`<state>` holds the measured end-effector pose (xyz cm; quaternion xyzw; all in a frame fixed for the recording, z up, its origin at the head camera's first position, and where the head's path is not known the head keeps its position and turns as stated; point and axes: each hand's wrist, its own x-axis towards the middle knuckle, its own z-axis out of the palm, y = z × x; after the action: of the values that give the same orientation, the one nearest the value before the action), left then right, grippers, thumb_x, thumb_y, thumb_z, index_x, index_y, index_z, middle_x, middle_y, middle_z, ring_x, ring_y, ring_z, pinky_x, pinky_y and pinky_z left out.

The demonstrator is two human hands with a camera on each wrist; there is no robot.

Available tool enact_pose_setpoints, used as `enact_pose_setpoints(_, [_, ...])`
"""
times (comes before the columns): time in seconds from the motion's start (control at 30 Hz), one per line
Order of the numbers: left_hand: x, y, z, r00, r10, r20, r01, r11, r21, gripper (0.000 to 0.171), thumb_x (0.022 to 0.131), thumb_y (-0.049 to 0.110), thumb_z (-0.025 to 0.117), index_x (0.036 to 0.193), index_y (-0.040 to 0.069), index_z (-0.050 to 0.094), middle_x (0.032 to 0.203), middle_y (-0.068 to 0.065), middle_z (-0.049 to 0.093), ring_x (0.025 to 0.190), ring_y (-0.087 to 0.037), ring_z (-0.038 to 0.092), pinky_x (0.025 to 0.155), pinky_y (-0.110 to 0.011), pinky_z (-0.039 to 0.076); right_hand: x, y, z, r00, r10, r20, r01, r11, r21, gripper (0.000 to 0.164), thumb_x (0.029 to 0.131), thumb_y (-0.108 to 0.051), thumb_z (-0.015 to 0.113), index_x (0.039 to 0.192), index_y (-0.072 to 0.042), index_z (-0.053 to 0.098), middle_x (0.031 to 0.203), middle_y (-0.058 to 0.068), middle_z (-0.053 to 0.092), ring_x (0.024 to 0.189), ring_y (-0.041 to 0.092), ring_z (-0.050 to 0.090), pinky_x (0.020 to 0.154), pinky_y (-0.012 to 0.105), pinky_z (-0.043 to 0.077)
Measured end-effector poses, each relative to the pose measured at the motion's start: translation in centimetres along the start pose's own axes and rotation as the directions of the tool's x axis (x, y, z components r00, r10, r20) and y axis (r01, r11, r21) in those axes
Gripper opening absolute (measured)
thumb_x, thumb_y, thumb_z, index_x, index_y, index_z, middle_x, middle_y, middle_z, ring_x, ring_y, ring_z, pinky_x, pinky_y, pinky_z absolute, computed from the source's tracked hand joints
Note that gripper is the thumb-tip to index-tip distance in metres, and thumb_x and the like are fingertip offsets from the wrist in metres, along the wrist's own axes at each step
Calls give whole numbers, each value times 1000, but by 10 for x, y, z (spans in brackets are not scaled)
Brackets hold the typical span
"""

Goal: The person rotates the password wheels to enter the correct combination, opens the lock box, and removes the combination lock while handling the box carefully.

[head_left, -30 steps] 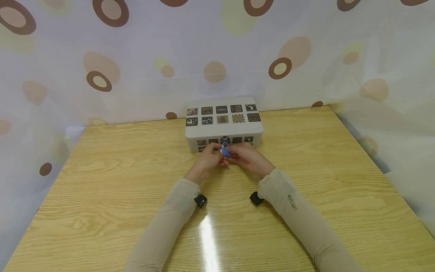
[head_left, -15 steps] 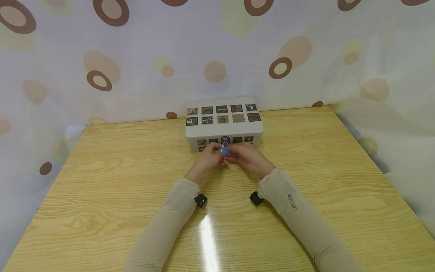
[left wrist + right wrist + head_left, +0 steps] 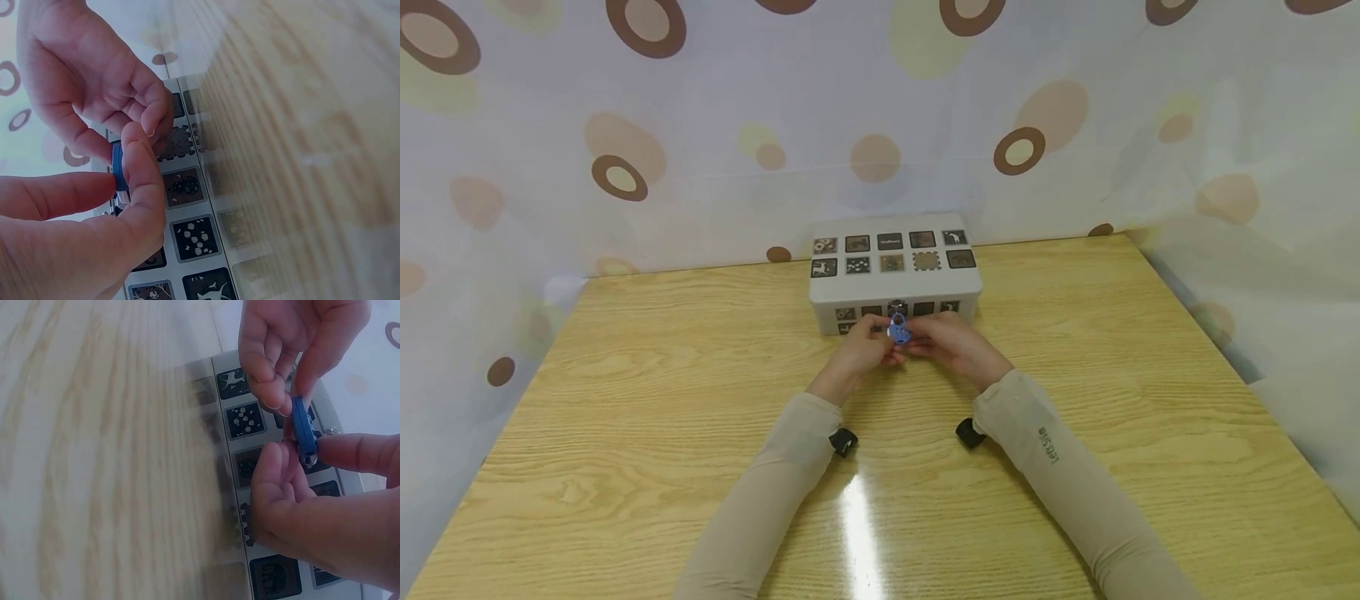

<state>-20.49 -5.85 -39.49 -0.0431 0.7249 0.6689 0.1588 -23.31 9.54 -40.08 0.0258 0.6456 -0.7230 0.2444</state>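
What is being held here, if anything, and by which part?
The left hand and right hand together pinch a blue padlock by opposite sides of its body.

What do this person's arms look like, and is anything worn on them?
The left sleeve and right sleeve are beige, close-fitting and long; the right one bears small dark lettering. A small black piece shows near each cuff. The left grip and right grip are ungloved.

Smooth, plastic-looking padlock (image 3: 898,334) in the left grip (image 3: 858,347); beyond it, shiny metal latch (image 3: 897,306) and smooth box (image 3: 891,286); below, glossy wood-grain bench (image 3: 700,375).
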Motion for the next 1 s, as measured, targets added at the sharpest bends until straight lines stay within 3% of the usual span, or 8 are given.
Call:
enact_pose_setpoints(0.2, [0, 0, 0, 1000, -9, 0, 9, 1000, -4, 33, 97, -6, 44, 130, -7, 42, 84, -15, 61, 67, -16, 61, 80, -35, 56, 1, 0, -2, 1000, -9, 13, 10, 998, -54, 23, 96, -2, 51, 110, 16, 55, 83, 3, 62, 73, 9, 60, 71, 20, 54])
enact_pose_setpoints(0.5, [-1, 1, 0, 1000, -6, 6, 6, 1000, -7, 33, 97, -6, 44, 130, -7, 42, 85, -15, 61, 67, -15, 62, 78, -34, 56, 2, 1, -2, 1000, -24, 10, 25, 996, -88, 37, 96, 1, 50, 124, 24, 45, 86, 4, 61, 71, 9, 60, 69, 19, 54])
enact_pose_setpoints(1.0, [0, 1, 0, 1000, 0, 10, 0, 1000, 20, 33, 98, -5, 43, 131, -7, 41, 88, -15, 61, 72, -18, 64, 80, -34, 55, 3, 1, -3, 999, -50, 11, 51, 984, -172, 36, 97, -1, 49, 125, 22, 46, 95, 10, 58, 72, 8, 60, 68, 18, 54])
